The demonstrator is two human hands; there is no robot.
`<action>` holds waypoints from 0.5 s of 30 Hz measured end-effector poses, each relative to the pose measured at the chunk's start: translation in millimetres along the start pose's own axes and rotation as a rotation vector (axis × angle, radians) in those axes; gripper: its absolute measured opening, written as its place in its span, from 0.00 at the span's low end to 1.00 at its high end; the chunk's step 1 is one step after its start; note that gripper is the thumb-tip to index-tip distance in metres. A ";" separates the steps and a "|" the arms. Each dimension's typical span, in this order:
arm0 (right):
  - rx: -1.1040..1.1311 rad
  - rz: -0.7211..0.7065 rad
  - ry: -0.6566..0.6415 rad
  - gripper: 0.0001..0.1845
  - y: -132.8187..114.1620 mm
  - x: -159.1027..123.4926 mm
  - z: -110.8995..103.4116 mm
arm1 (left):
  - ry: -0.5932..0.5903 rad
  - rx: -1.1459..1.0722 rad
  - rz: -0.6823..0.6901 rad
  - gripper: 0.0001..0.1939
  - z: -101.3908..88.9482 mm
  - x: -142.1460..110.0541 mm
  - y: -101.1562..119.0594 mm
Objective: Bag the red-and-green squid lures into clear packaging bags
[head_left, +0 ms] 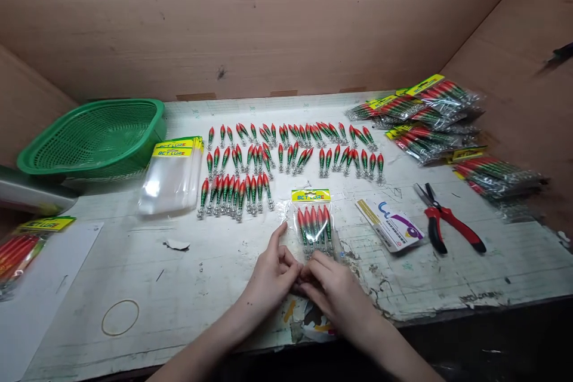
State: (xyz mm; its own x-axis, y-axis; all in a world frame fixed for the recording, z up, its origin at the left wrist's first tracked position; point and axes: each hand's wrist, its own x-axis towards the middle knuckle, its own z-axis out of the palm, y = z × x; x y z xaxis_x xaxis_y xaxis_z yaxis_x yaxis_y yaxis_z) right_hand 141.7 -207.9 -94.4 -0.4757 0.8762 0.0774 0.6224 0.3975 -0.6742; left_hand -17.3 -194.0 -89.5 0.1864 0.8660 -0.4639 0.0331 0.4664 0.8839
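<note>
A clear plastic bag (310,196) with a yellow "BCT LURE" header lies flat on the table in front of me. Several red and green squid lures (314,225) sit side by side inside it, red ends toward the header. My left hand (271,271) is at the bag's lower end, thumb and fingers pinched together and the index finger stretched out along its left side. From the right, my right hand (333,286) pinches the same lower edge, its fingertips meeting those of the left. The bag's bottom edge is hidden under the fingers.
Loose lures (235,194) lie in rows behind the bag. Empty bags (168,182) and a green basket (94,137) are at left, with a rubber band (120,317) nearer. Rightward are a printed card (390,225), red-handled pliers (441,215) and filled packs (425,137).
</note>
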 end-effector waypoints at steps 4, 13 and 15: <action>0.004 -0.070 -0.014 0.09 -2.0 2.2 -6.2 | 0.030 0.021 0.008 0.42 1.1 -1.3 1.2; 0.170 0.355 0.477 0.10 54.5 -80.3 -67.2 | 0.026 0.038 -0.014 0.42 7.7 -4.7 7.8; -0.185 0.482 0.651 0.13 74.0 -107.1 -86.6 | 0.006 0.045 -0.028 0.42 4.7 -8.1 7.5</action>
State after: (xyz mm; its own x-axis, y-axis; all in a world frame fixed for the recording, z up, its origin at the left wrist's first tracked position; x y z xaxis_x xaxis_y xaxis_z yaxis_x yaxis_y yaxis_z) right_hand 292.5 -248.7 -89.0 0.2886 0.9219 0.2586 0.7849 -0.0732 -0.6152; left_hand -14.0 -198.4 -78.9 0.1786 0.8540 -0.4886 0.0820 0.4819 0.8724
